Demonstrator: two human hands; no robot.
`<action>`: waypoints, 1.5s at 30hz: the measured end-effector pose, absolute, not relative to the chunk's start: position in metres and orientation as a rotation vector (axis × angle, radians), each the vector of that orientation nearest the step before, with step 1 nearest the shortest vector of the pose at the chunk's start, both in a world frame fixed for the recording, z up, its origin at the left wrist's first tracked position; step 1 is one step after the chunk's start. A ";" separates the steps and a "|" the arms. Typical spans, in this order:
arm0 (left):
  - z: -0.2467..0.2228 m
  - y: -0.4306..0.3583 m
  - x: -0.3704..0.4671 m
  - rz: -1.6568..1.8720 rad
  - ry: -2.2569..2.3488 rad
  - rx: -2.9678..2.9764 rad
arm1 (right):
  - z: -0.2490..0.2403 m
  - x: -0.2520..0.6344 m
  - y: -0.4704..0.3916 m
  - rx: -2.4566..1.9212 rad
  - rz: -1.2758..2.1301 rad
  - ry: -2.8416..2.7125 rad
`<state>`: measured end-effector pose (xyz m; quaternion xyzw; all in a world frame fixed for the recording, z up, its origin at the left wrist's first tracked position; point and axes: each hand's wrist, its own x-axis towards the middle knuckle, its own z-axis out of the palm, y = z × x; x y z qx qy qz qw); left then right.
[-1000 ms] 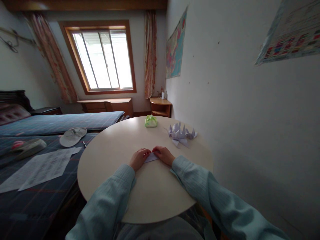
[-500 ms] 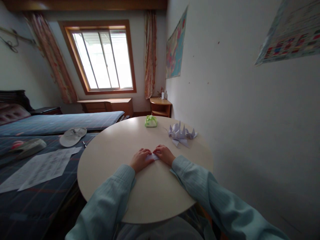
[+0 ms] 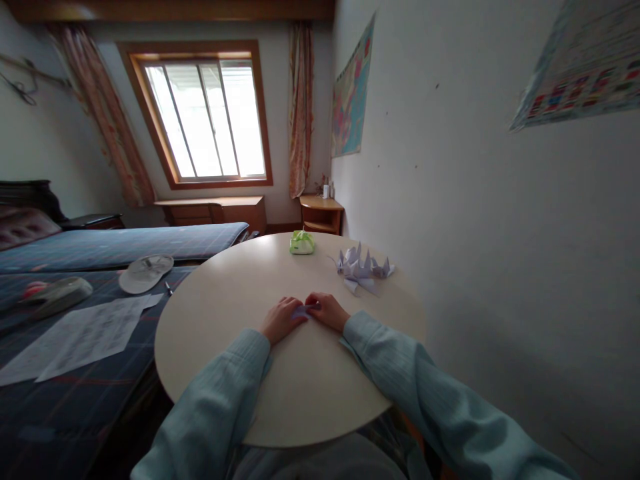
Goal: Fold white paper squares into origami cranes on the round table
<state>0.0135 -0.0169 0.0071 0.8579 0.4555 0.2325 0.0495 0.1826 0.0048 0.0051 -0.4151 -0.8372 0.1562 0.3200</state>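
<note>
A small piece of pale paper (image 3: pixel 303 311) lies at the middle of the round table (image 3: pixel 210 333), between my two hands. My left hand (image 3: pixel 283 319) is closed on its left part, thumb towards me and fingers on the far side. On the right end, my right hand (image 3: pixel 326 310) pinches the paper between thumb and fingers. The fingers hide much of the paper, so its exact shape cannot be told. Beyond my right hand stands a cluster of folded paper shapes (image 3: pixel 361 263) with pointed tips.
A green tissue pack (image 3: pixel 302 243) sits near the table's far edge. Left of the table, a bed (image 3: pixel 100 340) bears printed sheets (image 3: pixel 95 333), a pen (image 3: pixel 169 289) and a pale cap (image 3: pixel 146 273). The wall (image 3: pixel 480 267) runs along the right.
My right hand has shifted slightly towards me, and its fingers are now bent into a pinch on the paper. The visible part of the paper looks narrower. My left hand has barely moved.
</note>
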 end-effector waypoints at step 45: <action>0.010 -0.020 0.017 0.662 1.392 2.647 | 0.005 0.183 0.006 -1.358 0.201 -2.205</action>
